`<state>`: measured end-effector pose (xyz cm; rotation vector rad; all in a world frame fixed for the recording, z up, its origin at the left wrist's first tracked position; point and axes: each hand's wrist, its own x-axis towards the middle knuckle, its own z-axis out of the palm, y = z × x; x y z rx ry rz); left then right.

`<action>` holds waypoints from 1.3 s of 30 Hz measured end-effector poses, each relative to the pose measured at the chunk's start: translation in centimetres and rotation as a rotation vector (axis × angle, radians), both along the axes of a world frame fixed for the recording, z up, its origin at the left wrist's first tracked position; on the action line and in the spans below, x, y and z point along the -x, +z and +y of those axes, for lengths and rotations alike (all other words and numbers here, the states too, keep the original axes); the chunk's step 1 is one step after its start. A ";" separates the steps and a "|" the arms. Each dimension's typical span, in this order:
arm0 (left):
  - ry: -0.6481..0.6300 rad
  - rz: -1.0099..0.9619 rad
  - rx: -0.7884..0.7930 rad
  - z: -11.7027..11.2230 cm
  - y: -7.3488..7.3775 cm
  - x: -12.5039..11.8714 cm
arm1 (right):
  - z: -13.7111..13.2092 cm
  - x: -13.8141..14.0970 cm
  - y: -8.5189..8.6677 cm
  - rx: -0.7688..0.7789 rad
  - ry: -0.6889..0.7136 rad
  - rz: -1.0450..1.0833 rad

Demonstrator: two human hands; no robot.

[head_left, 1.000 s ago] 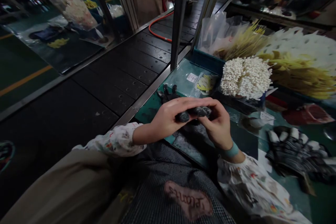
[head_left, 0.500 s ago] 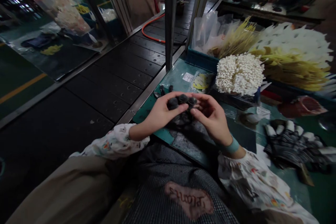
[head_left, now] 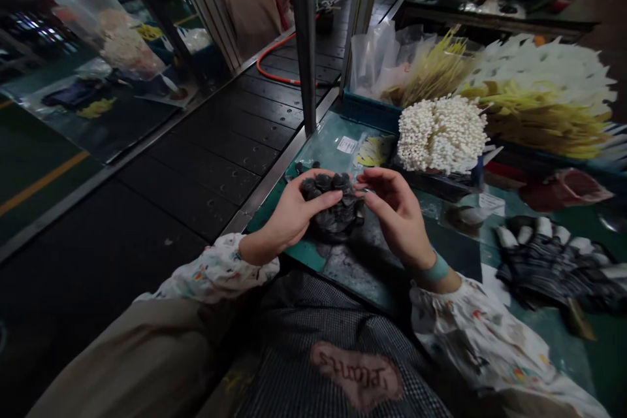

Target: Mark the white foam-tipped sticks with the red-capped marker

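Since half a second ago, our right hand (head_left: 401, 219) has shifted slightly away from the black glove (head_left: 337, 212), and more of that bunched glove shows below our left thumb. It sits over the bench (head_left: 269, 209), clamped between the thumb and fingers of our left hand (head_left: 291, 209). At three o'clock from it, our right fingers are loosely curled, their tips just beside its edge; we cannot tell whether they touch or pinch anything.

Around the glove, a flat packet (head_left: 375, 151) lies toward one o'clock, and a bundle of white beads (head_left: 441, 134) at two. Striped gloves (head_left: 553, 261) rest between three and four. Our checked apron (head_left: 304, 333) fills six o'clock. Slatted black boards (head_left: 206, 170) run past at ten, and an orange hose (head_left: 267, 72) curves at eleven, near a person in beige (head_left: 252, 0).
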<state>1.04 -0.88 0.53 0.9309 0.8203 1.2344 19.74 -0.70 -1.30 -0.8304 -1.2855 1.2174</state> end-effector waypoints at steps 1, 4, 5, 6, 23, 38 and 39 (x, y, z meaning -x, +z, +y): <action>0.018 0.000 0.001 0.0 -0.1 0.0 | 0.1 -0.1 -0.2 0.025 -0.023 -0.012; 0.084 -0.036 0.014 0.2 -0.2 0.2 | 0.5 -0.5 -0.6 0.174 0.044 -0.072; 0.104 -0.051 0.025 0.3 -0.2 0.2 | 0.5 -0.5 -0.6 0.219 0.112 -0.093; 0.122 -0.063 0.036 0.3 -0.2 0.2 | 0.5 -0.5 -0.6 0.244 0.192 -0.108; 0.137 -0.153 0.000 0.3 0.6 0.2 | -0.2 0.5 -0.3 0.012 0.225 -0.136; 0.219 -0.175 0.052 0.2 0.9 0.1 | -0.5 0.4 -0.3 -0.115 -0.023 -0.160; 0.215 -0.172 0.043 0.2 0.9 0.1 | -0.4 0.4 -0.3 -0.099 -0.010 -0.159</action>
